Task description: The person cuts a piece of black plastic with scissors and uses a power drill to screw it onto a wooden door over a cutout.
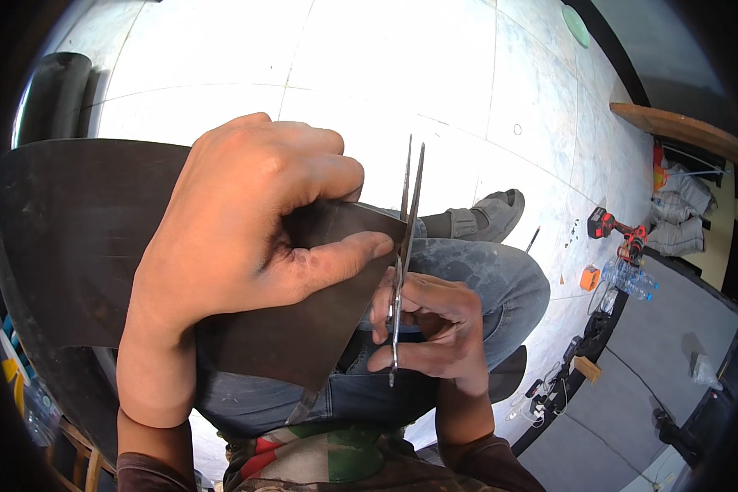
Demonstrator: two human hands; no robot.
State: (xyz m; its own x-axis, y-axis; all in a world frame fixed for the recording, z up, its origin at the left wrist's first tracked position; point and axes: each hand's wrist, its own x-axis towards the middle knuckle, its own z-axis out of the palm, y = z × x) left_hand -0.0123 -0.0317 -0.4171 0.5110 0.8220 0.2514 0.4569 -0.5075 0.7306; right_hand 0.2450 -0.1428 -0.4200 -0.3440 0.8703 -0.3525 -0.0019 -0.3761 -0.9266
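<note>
Left hand (250, 213) grips dark brown sheet (279, 348) near its upper right corner, thumb on top, fingers curled over the far edge. Right hand (439, 324) grasps metal scissors (398, 287) by the handle end; blades point away from the person, tips slightly parted, sheet corner right at the blades. Sheet lies over the person's lap, above jeans (504, 283). More dark material (82, 238) sits left of the left forearm; can't tell if same piece. Sandal (500, 215) on pale tiled floor (385, 90). Off right: red-black drill (619, 234), clear plastic bottles (631, 280), small orange item (590, 279).
</note>
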